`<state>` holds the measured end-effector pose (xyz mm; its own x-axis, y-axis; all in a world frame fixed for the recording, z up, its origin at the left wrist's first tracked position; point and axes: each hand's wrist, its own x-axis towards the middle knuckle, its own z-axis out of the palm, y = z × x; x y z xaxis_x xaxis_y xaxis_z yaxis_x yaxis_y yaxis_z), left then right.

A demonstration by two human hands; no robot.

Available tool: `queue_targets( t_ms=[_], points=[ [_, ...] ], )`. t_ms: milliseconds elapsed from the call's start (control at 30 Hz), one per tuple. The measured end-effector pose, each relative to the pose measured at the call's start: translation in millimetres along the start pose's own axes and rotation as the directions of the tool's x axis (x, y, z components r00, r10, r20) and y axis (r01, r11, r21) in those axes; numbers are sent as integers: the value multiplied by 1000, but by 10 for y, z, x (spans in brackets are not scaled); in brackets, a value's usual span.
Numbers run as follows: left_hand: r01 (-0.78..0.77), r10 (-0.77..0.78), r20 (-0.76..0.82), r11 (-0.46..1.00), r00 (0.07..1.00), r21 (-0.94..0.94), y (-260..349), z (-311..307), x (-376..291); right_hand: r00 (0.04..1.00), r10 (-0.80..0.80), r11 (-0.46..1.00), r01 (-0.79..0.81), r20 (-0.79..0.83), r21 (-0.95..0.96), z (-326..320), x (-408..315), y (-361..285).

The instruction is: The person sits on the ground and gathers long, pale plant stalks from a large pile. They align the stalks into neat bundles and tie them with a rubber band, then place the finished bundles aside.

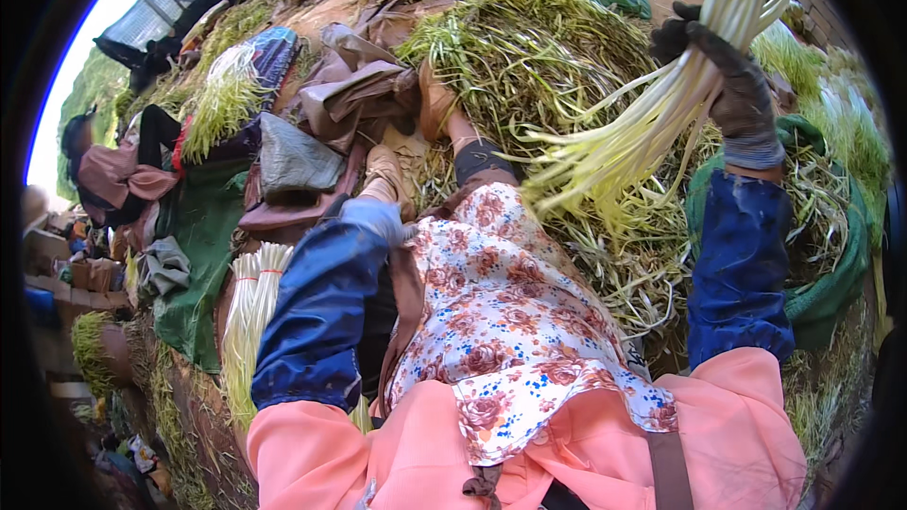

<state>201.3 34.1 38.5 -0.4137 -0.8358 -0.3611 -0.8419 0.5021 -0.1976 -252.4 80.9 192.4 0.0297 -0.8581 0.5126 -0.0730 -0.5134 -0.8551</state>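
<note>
My right hand (737, 88), in a dark grey work glove, is raised at the upper right and closed around a bunch of blanched chives (638, 142). The white stalk ends point up, and the yellow-green leaf tips fan out down to the left. My left hand (382, 219), in a pale glove, is blurred beside the edge of my floral apron (496, 297); its fingers are mostly hidden. Left of my left forearm lie white-stalked bundles (258, 297) tied with red bands. A large heap of loose green and withered leaves (538, 64) spreads before my legs.
A green mesh sack (843, 255) with leaf scraps lies at the right. More chives (850, 113) stand behind it. At the left are a green sheet (198, 248), brown cloths (361, 85), a pale bunch on a dark bundle (227, 99), and another person (120, 170).
</note>
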Motion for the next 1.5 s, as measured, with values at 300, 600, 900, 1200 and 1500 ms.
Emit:
queue_targets(
  t_ms=[300,600,900,1200,1500],
  points=[
    [-195,250,437,966,864,-168,110,338,41,1000,19,988,-16,-18,151,-136,-119,-540],
    [-100,-362,-497,723,789,-684,-776,-376,-211,846,-121,990,141,-519,-1,-927,-161,-1229],
    [-32,-510,-664,780,546,-625,-1214,-1,-564,992,-74,975,51,-104,-214,-457,-296,-711],
    [153,-519,325,-347,791,-925,-1051,35,-345,963,62,987,-97,261,125,348,-180,-767],
    [-67,-342,-76,39,937,-997,-1044,551,-368,928,60,977,-131,368,170,516,5,-459]
  ],
)
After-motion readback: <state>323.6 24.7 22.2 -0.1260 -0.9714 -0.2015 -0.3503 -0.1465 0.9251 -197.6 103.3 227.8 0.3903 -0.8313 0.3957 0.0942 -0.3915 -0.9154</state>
